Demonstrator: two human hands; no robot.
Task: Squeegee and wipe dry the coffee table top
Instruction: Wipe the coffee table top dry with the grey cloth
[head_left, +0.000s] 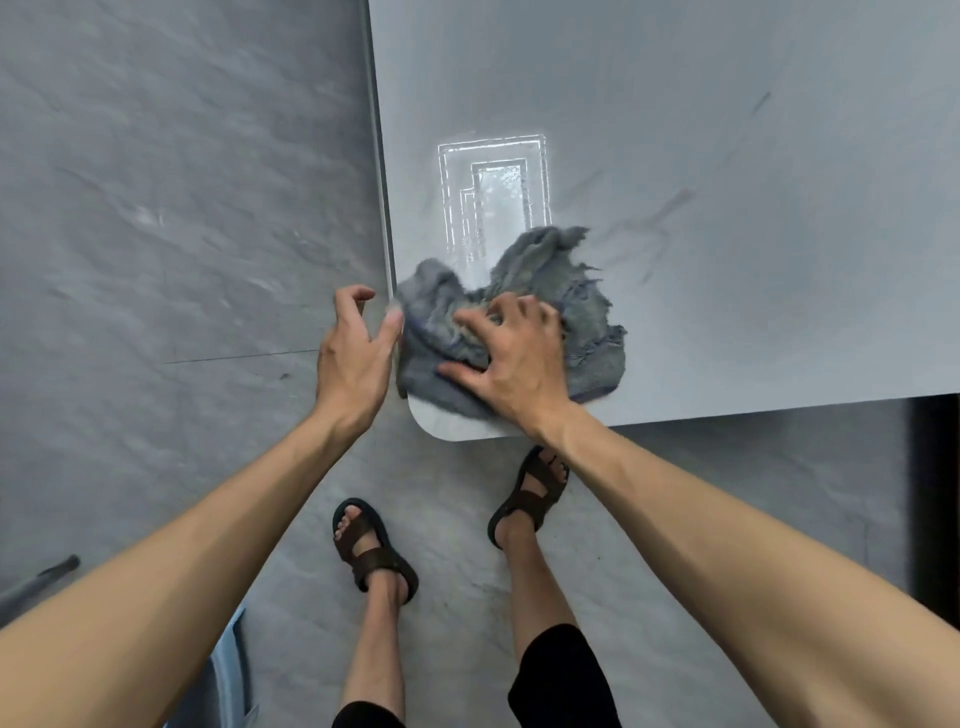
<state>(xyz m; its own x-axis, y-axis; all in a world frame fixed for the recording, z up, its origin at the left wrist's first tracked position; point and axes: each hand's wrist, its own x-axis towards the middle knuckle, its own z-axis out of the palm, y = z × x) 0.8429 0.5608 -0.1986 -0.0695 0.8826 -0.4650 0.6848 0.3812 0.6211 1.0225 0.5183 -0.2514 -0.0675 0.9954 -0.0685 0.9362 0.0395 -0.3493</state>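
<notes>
A crumpled grey cloth (545, 270) lies on the near left corner of the pale grey coffee table top (675, 130). My right hand (511, 353) presses down on the cloth with its fingers spread and bent into the fabric. At the table's left edge, my left hand (356, 345) has its fingers loosely curled, the thumb touching the cloth's left end. A bright window reflection (493, 197) shows on the table surface just beyond the cloth. No squeegee is in view.
Grey stone-look floor (182, 208) runs to the left of and below the table. My feet in dark sandals (374, 551) stand just short of the table corner. A dark object (935, 493) sits at the right edge under the table. A grey handle (47, 571) pokes in at lower left.
</notes>
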